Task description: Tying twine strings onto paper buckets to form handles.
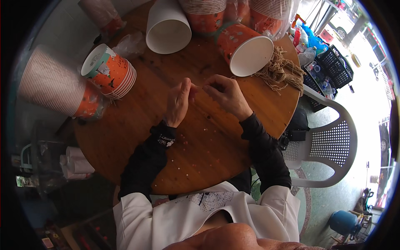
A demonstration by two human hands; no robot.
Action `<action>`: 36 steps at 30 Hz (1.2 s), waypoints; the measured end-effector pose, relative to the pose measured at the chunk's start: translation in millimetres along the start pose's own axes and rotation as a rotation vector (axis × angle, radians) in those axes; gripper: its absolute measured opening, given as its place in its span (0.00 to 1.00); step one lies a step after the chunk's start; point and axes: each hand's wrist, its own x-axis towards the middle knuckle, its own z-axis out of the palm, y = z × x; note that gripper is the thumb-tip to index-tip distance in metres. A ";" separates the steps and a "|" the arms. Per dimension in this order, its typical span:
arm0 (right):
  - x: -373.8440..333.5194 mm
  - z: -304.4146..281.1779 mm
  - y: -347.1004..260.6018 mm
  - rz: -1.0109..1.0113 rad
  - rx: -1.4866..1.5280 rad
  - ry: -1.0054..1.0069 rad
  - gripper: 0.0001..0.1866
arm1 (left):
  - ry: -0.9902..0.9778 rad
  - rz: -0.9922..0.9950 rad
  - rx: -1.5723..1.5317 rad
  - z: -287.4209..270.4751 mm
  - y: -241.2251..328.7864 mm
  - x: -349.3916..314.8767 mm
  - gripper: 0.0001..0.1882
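Left hand (pixel 178 102): pointing away from the person over the wooden table (pixel 233 141); fingers partly hidden, grip impossible to tell.
Right hand (pixel 228 96): curling its fingers toward the left hand; whether they are gripping anything, I cannot tell.
Orange paper bucket (pixel 248 52): lying tipped just beyond the right hand.
Tan string bundle (pixel 285 71): lying beside that bucket.

Only real writing I can spot is small white lettering (pixel 166 139) near the cuff of the black left sleeve (pixel 146 162). Dark marks on the orange paper bucket (pixel 110 73)? Too tiny to read.
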 end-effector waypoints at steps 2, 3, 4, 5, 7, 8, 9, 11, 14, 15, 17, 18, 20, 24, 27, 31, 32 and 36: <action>-0.4 0.7 2.0 0.002 0.015 -0.004 0.07 | -0.011 -0.034 0.001 2.8 -0.5 -0.8 0.16; -0.5 0.7 2.6 0.003 0.029 -0.009 0.07 | -0.021 -0.067 0.001 4.1 -0.8 -0.9 0.16; -0.6 1.1 2.5 0.003 0.030 -0.009 0.07 | -0.021 -0.067 0.002 2.6 -2.4 -1.0 0.16; -0.7 1.2 2.3 0.005 0.043 -0.014 0.07 | -0.049 -0.015 0.088 0.0 -5.1 -0.7 0.16; -1.1 0.6 -0.4 0.008 0.056 -0.018 0.07 | -0.080 0.038 0.174 -1.0 -5.9 -0.8 0.15; -1.4 -0.6 -4.4 0.049 0.042 -0.028 0.07 | -0.052 0.105 0.212 -0.6 -4.0 -1.3 0.14; -1.7 -1.3 -6.6 0.091 0.028 -0.038 0.07 | -0.025 0.173 0.250 0.0 -3.1 -1.6 0.12; -0.6 -1.7 -1.9 0.030 0.020 -0.011 0.07 | -0.005 0.212 0.254 3.5 -5.4 -1.7 0.11; 0.3 -5.4 2.6 -0.035 -0.016 0.038 0.07 | -0.006 0.237 0.257 7.4 -5.6 -2.9 0.08; -0.1 -7.3 3.7 -0.042 -0.043 0.060 0.06 | -0.026 0.223 0.258 8.7 -5.3 -3.3 0.06; -1.0 -11.5 4.6 -0.021 -0.066 0.075 0.06 | -0.013 0.244 0.269 14.0 -3.5 -3.5 0.05; -1.7 -13.9 5.1 0.001 -0.089 0.089 0.06 | 0.002 0.264 0.280 17.2 -3.1 -3.4 0.03; -2.7 -18.6 4.1 -0.029 -0.090 0.109 0.06 | 0.003 0.292 0.301 22.2 -8.5 0.7 0.03; -5.5 -27.6 5.8 -0.043 -0.115 0.082 0.05 | 0.017 0.404 0.383 30.8 -12.5 8.4 0.03; -4.0 -31.6 6.1 -0.046 -0.219 0.030 0.05 | -0.009 0.454 0.393 30.8 -18.6 7.9 0.05; 3.5 -73.6 22.2 -0.279 -0.126 0.657 0.05 | -0.003 0.367 0.295 32.0 -21.2 3.3 0.08; 6.8 -92.0 26.1 -0.250 0.024 0.844 0.05 | -0.033 0.385 0.308 32.0 -20.0 2.1 0.10; 38.2 -138.7 37.0 -0.321 0.149 1.002 0.05 | -0.134 0.367 0.240 42.4 -13.0 -6.1 0.14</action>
